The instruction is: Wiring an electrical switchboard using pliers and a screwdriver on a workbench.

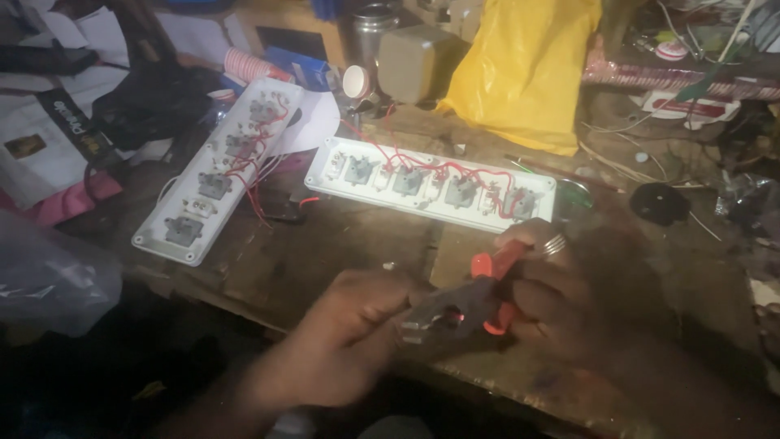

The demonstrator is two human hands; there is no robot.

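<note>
My right hand (561, 289) grips the orange handles of a pair of pliers (467, 305), whose grey jaws point left. My left hand (349, 325) is closed against the jaws, its fingers pinching something too small and blurred to make out. Both hands are over the front part of a worn wooden workbench (341, 244). Behind them lies an open white socket board (431, 183) with grey sockets and red wiring. A second open white board (223, 162) with the same parts lies to the left, angled away.
A yellow plastic bag (524, 69) stands at the back. A black round disc (660, 203) lies at the right among loose wires. Papers and a dark bag crowd the back left, with a clear plastic bag (49, 276) at the left edge.
</note>
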